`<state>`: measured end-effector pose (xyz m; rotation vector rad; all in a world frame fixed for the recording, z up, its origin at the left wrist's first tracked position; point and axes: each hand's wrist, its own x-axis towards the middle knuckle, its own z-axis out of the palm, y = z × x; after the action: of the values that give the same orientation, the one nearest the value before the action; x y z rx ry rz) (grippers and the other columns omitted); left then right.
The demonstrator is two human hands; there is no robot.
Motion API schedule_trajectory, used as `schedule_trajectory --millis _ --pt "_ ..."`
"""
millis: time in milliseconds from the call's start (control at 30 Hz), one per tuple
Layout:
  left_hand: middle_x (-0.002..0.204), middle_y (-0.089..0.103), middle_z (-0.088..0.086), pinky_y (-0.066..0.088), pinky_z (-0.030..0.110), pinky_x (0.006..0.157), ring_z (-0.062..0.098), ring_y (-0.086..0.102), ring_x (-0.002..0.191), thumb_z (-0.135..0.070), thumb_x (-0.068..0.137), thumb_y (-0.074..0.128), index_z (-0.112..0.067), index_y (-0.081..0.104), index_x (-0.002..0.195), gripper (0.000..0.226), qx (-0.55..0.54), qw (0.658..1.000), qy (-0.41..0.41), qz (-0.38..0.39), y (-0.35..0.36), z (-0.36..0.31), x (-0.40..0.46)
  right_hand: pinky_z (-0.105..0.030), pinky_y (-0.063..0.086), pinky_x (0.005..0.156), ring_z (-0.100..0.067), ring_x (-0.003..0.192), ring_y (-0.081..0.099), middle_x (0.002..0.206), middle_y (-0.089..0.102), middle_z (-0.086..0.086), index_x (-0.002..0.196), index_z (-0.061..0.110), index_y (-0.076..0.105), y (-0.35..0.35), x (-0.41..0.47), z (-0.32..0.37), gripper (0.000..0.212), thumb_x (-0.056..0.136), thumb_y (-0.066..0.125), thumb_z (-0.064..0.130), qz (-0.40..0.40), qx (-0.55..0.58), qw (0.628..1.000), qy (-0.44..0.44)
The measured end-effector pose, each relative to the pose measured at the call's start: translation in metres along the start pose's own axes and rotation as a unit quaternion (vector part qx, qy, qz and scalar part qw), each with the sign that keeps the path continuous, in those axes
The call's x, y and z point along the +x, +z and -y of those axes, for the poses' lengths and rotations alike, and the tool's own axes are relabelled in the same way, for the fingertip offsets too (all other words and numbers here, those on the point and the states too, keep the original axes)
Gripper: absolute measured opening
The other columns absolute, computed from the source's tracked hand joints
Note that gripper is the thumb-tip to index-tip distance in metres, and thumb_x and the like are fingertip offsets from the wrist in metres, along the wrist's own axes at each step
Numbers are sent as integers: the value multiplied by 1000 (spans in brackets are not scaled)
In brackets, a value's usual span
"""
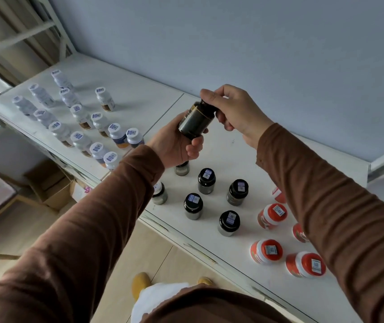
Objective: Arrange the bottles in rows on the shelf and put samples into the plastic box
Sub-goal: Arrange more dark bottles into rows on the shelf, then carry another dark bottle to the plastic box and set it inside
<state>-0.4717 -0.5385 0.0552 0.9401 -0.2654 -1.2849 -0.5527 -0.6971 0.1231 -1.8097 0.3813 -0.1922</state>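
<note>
- Both of my hands are on one dark bottle (195, 122), lifted clear above the shelf (237, 145): my left hand (177, 148) wraps its base with curled fingers, and my right hand (230, 108) curls over the cap at the 1 o'clock end.
- It is a smooth, glossy cylinder of dark brown, see-through material, tilted with the cap toward 1 o'clock; a gold band rings its shoulder.
- Below it, toward 6 o'clock, stand the black-capped bottles (237, 192) of the same shape, upright and loosely spaced, each glossy round cap carrying a small barcode sticker.
- Toward 9 o'clock, the white bottles (81, 141) stand in slanting rows, matte white plastic with barcoded caps; some show amber or blue bands low on the body.
- Toward 4 o'clock, squat orange jars (271, 215) with white labels and orange lids sit near the shelf's front edge.
- That shelf is flat, white and matte, its front edge scuffed.
- My sleeves are brown ribbed knit.
</note>
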Motion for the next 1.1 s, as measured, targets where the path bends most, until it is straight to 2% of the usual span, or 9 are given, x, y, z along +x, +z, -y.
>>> schedule_trajectory --millis 200,300,433,600,700,800,867,1000,1100 --pt "70 55 10 43 26 56 17 46 56 -53 97 32 -8 57 104 53 11 1000 5 -8 4 5 -10 -25 36 50 -9 54 44 63 52 2 99 7 63 2 -11 0 50 84 65 55 0 -31 999 -21" --pt "92 60 14 54 29 74 20 58 74 -50 98 37 -9 54 120 50 34 997 46 -44 6 8 -16 -30 43 62 -7 59 50 70 57 5 100 13 67 1 -13 -3 46 85 62 56 -5 -85 995 -47" --pt "114 60 15 50 40 100 27 60 106 -20 99 50 -5 52 127 33 79 984 136 -80 2 14 -31 -43 58 79 -17 74 64 89 67 0 105 22 67 4 -16 -5 45 82 63 60 10 -141 988 -60" --pt "111 58 12 49 40 101 24 64 101 -13 84 69 -15 52 119 38 224 943 176 -170 2 15 -63 -40 58 79 -15 73 65 85 66 7 106 21 69 28 -20 5 38 80 73 48 36 -182 978 -100" --pt "113 59 13 50 46 96 26 66 102 -21 76 77 -24 55 115 45 315 897 182 -249 -6 16 -100 -45 56 82 -18 78 66 87 69 3 102 20 70 58 -23 14 35 78 75 45 61 -197 971 -123" --pt "120 61 4 47 30 92 17 59 109 -11 81 74 -20 53 123 48 406 846 170 -303 -22 14 -145 -47 54 84 -15 80 64 87 70 6 100 23 70 97 -25 25 35 75 76 47 92 -202 964 -147" --pt "126 58 1 42 29 99 15 54 115 -13 82 74 -19 53 128 51 485 786 153 -352 -37 14 -182 -46 55 85 -14 81 63 89 69 6 102 23 69 128 -29 34 37 75 76 47 112 -204 959 -163" --pt "130 55 0 40 32 101 18 51 118 -28 80 75 -22 54 130 55 625 632 105 -446 -79 16 -261 -42 54 79 -18 81 63 93 69 1 103 20 68 204 -42 53 34 78 76 41 157 -222 941 -203" --pt "126 56 2 40 34 100 23 51 115 -35 78 76 -22 55 129 56 650 573 71 -494 -115 24 -319 -31 45 74 -18 87 60 99 67 0 106 19 68 270 -54 65 34 80 75 39 184 -254 919 -238"
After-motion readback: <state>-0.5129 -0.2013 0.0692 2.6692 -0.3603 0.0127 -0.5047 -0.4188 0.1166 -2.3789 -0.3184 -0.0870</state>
